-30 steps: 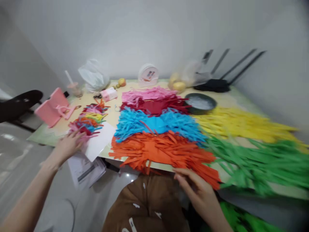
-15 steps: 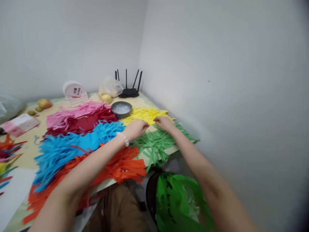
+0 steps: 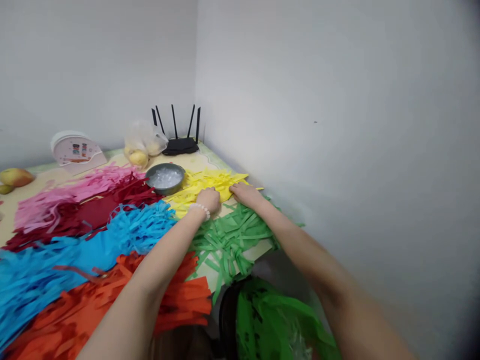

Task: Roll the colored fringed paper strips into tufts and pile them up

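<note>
My left hand [image 3: 209, 199], with a pale bead bracelet at the wrist, is closed at the near edge of the yellow fringed paper [image 3: 198, 182]. Just to its right, my right hand [image 3: 243, 192] bends its fingers down onto the same yellow paper, thumb and fingertips together. Both sets of fingertips are partly hidden. Green fringed paper [image 3: 228, 230] lies right below the hands, its strips reaching over the table edge. Blue fringed paper [image 3: 93, 245] and orange-red fringed paper [image 3: 187, 300] spread out to the left, the latter partly behind my left forearm.
A grey bowl [image 3: 165, 191] of clear bits stands left of the yellow paper. Behind are a black router [image 3: 181, 146] and a bag of fruit [image 3: 138, 158]. Pink [image 3: 90, 185] and dark red paper [image 3: 93, 212] lie left. A bin with a green bag [image 3: 258, 320] stands below; a wall [image 3: 318, 165] rises right.
The view has turned right and moved closer. My hands have come down from just above the near edge of the yellow paper onto it, the left one curling more.
</note>
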`<move>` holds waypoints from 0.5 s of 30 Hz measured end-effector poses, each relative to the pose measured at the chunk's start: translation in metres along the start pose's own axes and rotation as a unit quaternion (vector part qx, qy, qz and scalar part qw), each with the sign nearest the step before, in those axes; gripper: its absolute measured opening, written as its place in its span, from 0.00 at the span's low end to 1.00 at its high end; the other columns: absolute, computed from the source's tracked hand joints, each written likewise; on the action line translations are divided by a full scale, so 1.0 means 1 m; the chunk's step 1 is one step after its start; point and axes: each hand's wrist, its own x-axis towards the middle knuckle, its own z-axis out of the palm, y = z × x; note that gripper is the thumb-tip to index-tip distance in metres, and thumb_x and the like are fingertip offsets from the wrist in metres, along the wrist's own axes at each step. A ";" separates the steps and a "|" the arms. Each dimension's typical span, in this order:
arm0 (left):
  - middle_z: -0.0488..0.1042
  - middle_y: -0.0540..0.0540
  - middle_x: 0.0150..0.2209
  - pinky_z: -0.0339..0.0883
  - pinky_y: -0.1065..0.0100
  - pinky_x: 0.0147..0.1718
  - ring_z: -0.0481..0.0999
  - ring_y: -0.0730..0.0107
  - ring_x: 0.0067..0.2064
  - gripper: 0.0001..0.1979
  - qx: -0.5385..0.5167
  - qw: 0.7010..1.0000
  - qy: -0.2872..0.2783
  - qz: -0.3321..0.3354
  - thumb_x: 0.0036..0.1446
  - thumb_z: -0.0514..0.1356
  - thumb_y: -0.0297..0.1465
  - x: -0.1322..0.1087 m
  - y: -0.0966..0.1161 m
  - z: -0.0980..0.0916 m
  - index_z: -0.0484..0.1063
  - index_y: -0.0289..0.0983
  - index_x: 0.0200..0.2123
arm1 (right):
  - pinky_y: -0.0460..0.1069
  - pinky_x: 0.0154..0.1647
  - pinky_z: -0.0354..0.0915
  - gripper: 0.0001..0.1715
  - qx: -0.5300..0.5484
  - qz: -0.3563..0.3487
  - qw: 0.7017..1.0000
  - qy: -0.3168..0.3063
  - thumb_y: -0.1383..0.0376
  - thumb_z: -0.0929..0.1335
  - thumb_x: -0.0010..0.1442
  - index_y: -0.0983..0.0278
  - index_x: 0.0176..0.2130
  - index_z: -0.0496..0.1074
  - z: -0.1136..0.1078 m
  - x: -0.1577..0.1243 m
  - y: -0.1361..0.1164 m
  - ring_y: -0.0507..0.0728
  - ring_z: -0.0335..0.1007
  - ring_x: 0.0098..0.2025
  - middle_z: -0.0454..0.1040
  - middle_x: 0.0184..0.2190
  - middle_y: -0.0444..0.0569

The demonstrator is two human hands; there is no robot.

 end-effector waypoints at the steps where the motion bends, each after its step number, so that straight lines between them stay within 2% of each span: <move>1: 0.72 0.39 0.53 0.72 0.53 0.49 0.75 0.59 0.50 0.17 0.000 1.000 -0.007 -0.001 0.64 0.60 0.36 0.002 -0.001 -0.002 0.70 0.34 0.53 | 0.60 0.52 0.70 0.16 0.001 -0.003 1.000 -0.002 0.60 0.67 0.67 0.65 0.52 0.71 -0.001 0.001 0.002 0.59 0.71 0.52 0.72 0.52 0.53; 9: 0.73 0.41 0.51 0.73 0.54 0.47 0.76 0.61 0.49 0.16 -0.015 0.999 -0.049 -0.019 0.65 0.59 0.37 0.014 -0.008 -0.011 0.71 0.35 0.52 | 0.58 0.49 0.71 0.16 0.031 0.002 0.999 -0.017 0.59 0.68 0.67 0.66 0.50 0.72 -0.003 0.008 0.014 0.58 0.73 0.48 0.74 0.49 0.52; 12: 0.73 0.41 0.51 0.73 0.54 0.48 0.76 0.61 0.49 0.16 -0.016 0.999 -0.028 -0.039 0.65 0.59 0.36 0.016 -0.004 -0.007 0.71 0.35 0.52 | 0.58 0.49 0.70 0.13 0.047 0.004 0.999 -0.012 0.61 0.67 0.67 0.67 0.47 0.73 -0.009 0.007 0.013 0.58 0.73 0.47 0.75 0.46 0.51; 15: 0.73 0.41 0.51 0.73 0.53 0.48 0.76 0.60 0.49 0.17 -0.016 0.998 0.012 -0.064 0.64 0.60 0.37 0.018 0.001 -0.005 0.70 0.34 0.52 | 0.55 0.53 0.65 0.11 0.066 0.009 0.998 0.015 0.68 0.66 0.65 0.68 0.46 0.73 -0.018 -0.002 0.006 0.61 0.71 0.50 0.76 0.45 0.57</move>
